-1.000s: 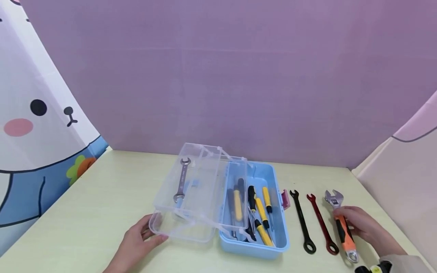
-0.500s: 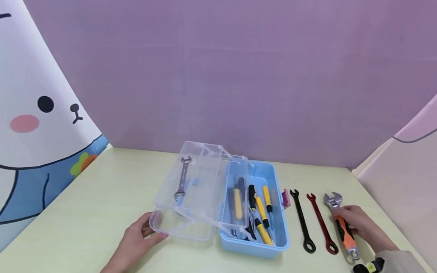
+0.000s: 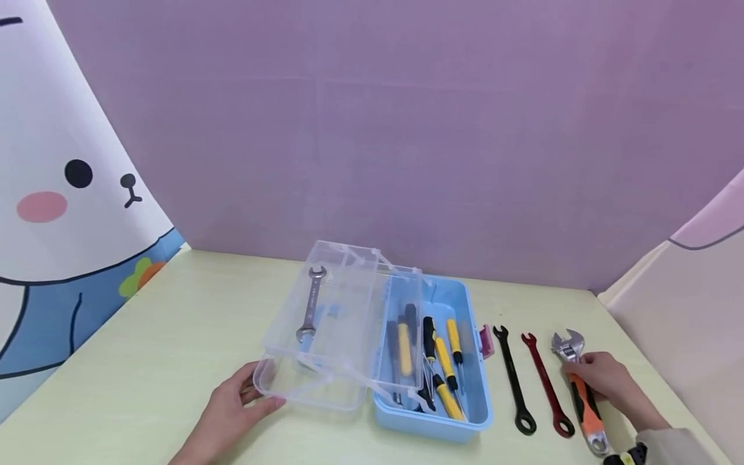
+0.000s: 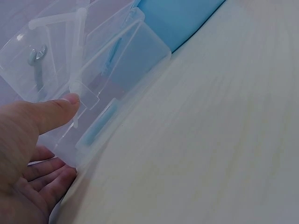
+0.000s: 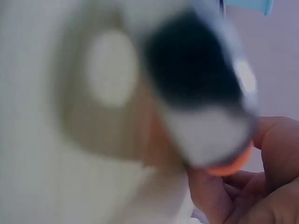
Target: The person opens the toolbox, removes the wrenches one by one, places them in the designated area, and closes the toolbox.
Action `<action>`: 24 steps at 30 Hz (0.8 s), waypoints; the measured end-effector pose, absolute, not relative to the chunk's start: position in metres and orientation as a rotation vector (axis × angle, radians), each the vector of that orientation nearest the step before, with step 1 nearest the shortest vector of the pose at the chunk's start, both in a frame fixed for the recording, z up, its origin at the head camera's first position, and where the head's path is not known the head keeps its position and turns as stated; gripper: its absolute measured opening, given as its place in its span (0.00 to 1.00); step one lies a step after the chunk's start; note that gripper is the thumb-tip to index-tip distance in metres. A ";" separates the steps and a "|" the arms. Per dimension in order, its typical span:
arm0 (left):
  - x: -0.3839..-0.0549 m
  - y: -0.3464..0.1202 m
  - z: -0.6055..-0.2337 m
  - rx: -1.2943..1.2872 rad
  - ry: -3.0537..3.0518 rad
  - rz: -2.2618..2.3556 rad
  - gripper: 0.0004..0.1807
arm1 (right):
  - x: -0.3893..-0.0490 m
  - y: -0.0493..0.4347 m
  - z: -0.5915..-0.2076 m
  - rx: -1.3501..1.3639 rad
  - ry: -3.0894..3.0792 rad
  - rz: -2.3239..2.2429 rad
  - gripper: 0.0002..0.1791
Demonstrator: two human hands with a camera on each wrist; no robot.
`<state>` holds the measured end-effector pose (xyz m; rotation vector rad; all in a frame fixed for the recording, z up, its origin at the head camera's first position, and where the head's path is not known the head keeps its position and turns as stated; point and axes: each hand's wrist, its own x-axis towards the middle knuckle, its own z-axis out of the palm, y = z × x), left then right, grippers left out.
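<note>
Beside the red wrench (image 3: 546,381), my right hand (image 3: 610,381) grips an adjustable wrench (image 3: 588,413) by its orange and black handle, low over the table at the right. The right wrist view shows the wrench's end (image 5: 205,135) blurred and close, the fingers curled at the handle. My left hand (image 3: 232,407) pinches the near left corner of the toolbox's clear lid (image 3: 343,361), thumb above and fingers behind. That lid lies swung out to the left of the blue toolbox (image 3: 430,426). A silver double-ended wrench (image 3: 310,303) lies in the lid area.
Several yellow and black screwdrivers (image 3: 443,358) lie in the toolbox, partly under a clear tray. A pink latch (image 3: 486,341) sticks out from its right side. The black wrench (image 3: 514,381) lies between the box and the red wrench. A purple backdrop (image 3: 372,129) stands behind the table.
The adjustable wrench's handle end has dropped slightly toward the table, with my right hand still on it. The left hand stays at the lid; the head view has shifted a little.
</note>
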<state>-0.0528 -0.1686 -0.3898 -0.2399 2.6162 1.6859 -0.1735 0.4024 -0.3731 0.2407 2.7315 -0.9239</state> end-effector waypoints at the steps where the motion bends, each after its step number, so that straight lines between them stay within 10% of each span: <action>1: -0.053 -0.169 -0.389 -0.237 2.618 1.684 0.38 | -0.173 0.403 -0.372 0.231 2.739 -0.892 0.18; 24: -0.054 -0.167 -0.385 -0.174 2.657 1.719 0.36 | -0.181 0.409 -0.354 0.133 2.679 -0.670 0.19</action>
